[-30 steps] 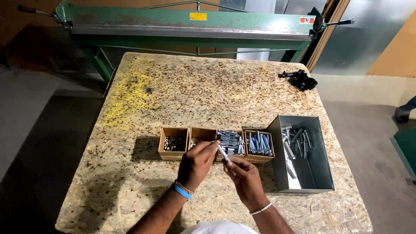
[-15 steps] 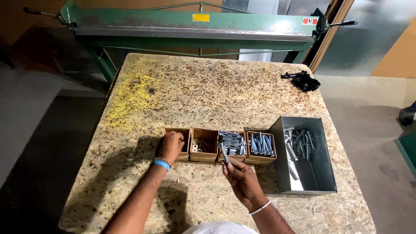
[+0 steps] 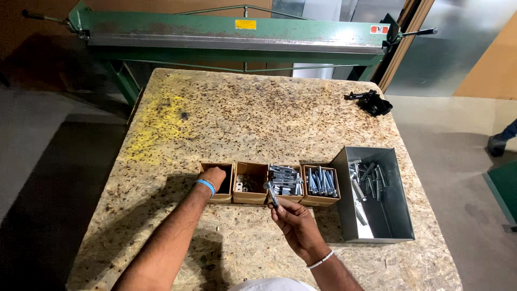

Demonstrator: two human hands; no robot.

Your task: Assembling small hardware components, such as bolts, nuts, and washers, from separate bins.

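Right hand (image 3: 293, 218) pinches a bolt (image 3: 271, 192) before the boxes; left hand (image 3: 214, 176) dips, grip hidden, into the end box (image 3: 215, 180).

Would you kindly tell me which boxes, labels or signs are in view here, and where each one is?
Four small brown cardboard boxes: a row mid-table, open-topped, square.
Grey metal bin: right of the row, rectangular, holding bolts.
Yellow label: rectangular, on the green machine.
Red-and-white label: rectangular, near the machine's right end.
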